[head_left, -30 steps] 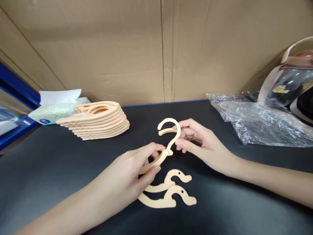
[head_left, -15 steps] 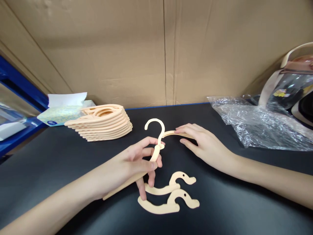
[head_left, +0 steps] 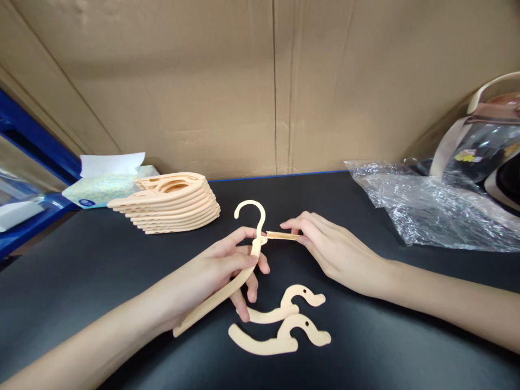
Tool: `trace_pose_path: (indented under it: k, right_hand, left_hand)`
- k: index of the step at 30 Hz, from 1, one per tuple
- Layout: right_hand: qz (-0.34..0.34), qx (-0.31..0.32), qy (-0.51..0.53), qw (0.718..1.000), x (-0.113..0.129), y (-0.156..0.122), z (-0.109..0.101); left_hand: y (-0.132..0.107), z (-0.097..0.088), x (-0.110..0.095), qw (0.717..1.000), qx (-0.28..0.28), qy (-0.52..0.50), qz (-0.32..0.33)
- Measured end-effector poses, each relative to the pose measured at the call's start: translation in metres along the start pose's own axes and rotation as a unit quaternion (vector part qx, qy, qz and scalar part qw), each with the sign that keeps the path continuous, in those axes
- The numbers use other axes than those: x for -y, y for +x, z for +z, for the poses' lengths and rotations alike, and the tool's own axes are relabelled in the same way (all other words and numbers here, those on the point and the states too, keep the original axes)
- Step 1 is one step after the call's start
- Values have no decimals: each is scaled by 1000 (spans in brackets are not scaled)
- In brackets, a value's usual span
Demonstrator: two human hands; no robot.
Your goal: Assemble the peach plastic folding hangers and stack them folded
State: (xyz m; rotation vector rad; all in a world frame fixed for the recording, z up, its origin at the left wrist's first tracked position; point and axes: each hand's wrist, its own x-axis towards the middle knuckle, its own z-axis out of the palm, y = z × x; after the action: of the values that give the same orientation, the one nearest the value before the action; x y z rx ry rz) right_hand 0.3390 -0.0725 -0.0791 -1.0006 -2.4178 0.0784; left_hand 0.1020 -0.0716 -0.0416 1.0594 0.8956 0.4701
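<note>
A cream folding clothes hanger (head_left: 221, 294) is held up over the black table, its hook curving upward. My left hand (head_left: 221, 265) grips it near the joint below the hook, thumb in front and fingers behind. One hanger arm runs down along my left wrist. My right hand (head_left: 333, 246) pinches the other arm, a narrow strip (head_left: 282, 235), between thumb and fingers. Two separate cream hanger pieces, each with a curved neck and a small hole, lie below my left hand: a nearer piece (head_left: 264, 346) and a farther piece (head_left: 280, 313), whose end my left fingers partly cover.
At the back left stands a stack of folded cream hangers (head_left: 174, 208), beside a tissue pack (head_left: 101, 187). Crumpled clear plastic (head_left: 430, 206) lies at the right, near a transparent bag (head_left: 483, 146). A cardboard wall (head_left: 227, 97) closes off the back; blue metal framing (head_left: 32, 141) stands at left.
The hanger has shifted slightly left and turned. My right hand has gone from resting along the arm to pinching its outer end, and that arm now shows edge-on.
</note>
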Motion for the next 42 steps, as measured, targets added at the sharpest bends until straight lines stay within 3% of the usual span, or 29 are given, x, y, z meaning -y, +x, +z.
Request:
trace_pose_path:
  k: [4,9,15,25,42]
  right_hand:
    - [-38,25,-2,999,2,-1,-2]
    - [-13,39,21,999,5,-3,-4]
    - [-22,9,45,999,9,-2,-7]
    - [-89,-20,-49,995,6,0,-5]
    - [-100,-38,-72,992,9,-3,-8]
  left_hand:
    - [1,1,0,1000,-16,-1,2]
    - [2,3,0,999,-32,3,4]
    - [4,2,1,999,-43,13,12]
    - [1,3,-2,998,-65,-17,-3]
    - [-2,1,-6,999,-1,50,-17]
